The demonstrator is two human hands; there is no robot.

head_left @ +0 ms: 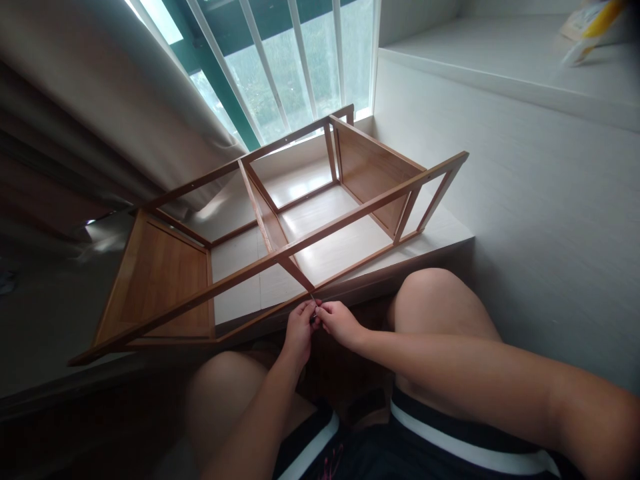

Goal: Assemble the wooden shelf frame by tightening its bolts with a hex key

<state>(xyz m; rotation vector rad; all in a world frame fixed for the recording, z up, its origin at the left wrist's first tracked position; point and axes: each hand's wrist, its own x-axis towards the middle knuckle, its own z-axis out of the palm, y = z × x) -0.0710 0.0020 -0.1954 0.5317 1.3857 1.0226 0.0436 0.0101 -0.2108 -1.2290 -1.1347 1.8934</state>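
Observation:
A brown wooden shelf frame [320, 230] lies on its side on the pale ledge, with panels set between its rails. At the lower rail, close to the middle panel's near end, my left hand [300, 327] and my right hand [340, 321] meet with fingers pinched. Between their fingertips is a thin, metal-shafted tool [313, 298] that looks like a screwdriver, its tip against or very near the rail. A dark end of it shows below the fingers; most of the tool is hidden by them.
The pale ledge [240, 267] carries the frame and ends just before my knees. A curtain [165, 87] hangs at the left, beside a barred window [300, 60]. A pale wall [540, 200] rises at the right, with a blurred yellow object [603, 19] on its upper shelf.

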